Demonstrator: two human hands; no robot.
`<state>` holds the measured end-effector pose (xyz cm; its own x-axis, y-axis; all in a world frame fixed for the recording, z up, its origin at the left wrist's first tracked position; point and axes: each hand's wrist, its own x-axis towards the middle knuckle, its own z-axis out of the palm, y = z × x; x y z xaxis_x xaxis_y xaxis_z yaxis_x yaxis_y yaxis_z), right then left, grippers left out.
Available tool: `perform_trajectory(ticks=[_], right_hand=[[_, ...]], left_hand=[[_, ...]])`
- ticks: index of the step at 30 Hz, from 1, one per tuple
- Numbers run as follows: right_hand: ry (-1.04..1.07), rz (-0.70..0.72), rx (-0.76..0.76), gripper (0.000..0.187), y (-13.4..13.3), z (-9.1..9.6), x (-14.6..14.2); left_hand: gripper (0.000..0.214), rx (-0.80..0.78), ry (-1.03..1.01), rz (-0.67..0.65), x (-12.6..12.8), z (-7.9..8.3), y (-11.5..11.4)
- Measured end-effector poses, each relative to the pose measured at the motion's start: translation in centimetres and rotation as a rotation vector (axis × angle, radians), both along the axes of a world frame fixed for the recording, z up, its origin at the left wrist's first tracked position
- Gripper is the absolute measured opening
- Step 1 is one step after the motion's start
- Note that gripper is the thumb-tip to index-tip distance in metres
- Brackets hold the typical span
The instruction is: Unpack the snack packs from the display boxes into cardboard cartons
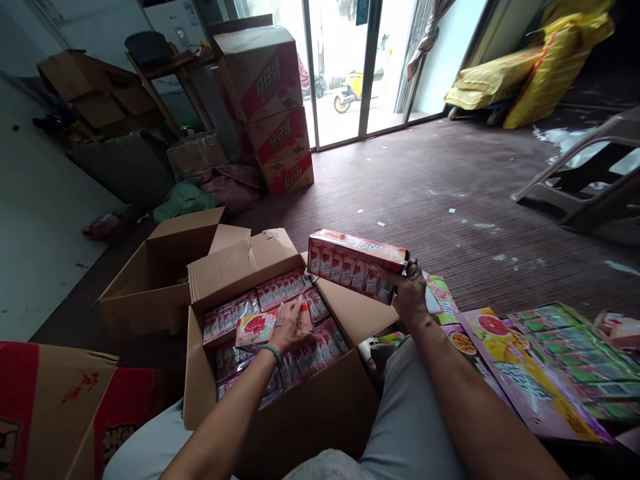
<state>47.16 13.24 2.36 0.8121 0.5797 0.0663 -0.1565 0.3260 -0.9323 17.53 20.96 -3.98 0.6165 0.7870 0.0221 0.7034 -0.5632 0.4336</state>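
In my right hand point(412, 293) I hold a pink-red display box point(357, 257) by its right end. Its open side shows a row of small printed packs, and it is lifted above the carton flap. My left hand point(289, 325) reaches into an open cardboard carton point(305, 413), its fingers closed over a pink-and-white box point(256, 328) with a grapefruit picture. That box lies on top of the contents. Around it the carton is filled with rows of similar film-wrapped packs point(320, 350). The undersides of the left fingers are hidden.
Another open carton point(135, 300) stands behind on the left, with a red-brown carton point(60, 400) nearer. Printed display boxes point(530, 373) and green packs point(575, 347) lie right. Stacked cartons point(275, 100) stand by the glass door; a grey stool point(585, 167) is at far right.
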Motion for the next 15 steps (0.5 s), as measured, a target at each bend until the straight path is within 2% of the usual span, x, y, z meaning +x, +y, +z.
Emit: perform_trajectory(ticks=[2,4,6,8,10,12,13,15], right_hand=[[0.021,0.053,0.014,0.051,-0.3,0.5,0.0],[0.030,0.140,0.011,0.051,-0.5,1.0,-0.8],[0.028,0.254,0.003,0.053,-0.4,1.3,-2.3],[0.011,0.414,-0.009,0.057,-0.1,1.5,-4.6],[-0.027,0.612,-0.030,0.065,0.4,1.5,-6.9],[-0.108,0.796,-0.083,0.072,1.0,1.2,-8.7],[-0.185,0.852,-0.130,0.074,1.3,0.9,-9.2],[-0.421,0.862,-0.274,0.075,1.6,0.2,-9.3]], left_hand=[[0.095,0.095,-0.203,0.073,-0.9,2.0,0.0],[0.100,0.278,-0.356,0.202,-2.9,5.3,0.1],[0.110,0.419,-0.380,0.274,-5.4,8.8,0.2],[0.118,0.455,-0.310,0.248,-7.7,11.1,0.3],[0.112,0.376,-0.218,0.166,-9.4,11.4,0.3],[0.096,0.226,-0.164,0.111,-10.4,10.1,0.3],[0.089,0.165,-0.159,0.114,-10.6,9.2,0.3],[0.078,0.118,-0.176,0.153,-10.5,7.4,0.1]])
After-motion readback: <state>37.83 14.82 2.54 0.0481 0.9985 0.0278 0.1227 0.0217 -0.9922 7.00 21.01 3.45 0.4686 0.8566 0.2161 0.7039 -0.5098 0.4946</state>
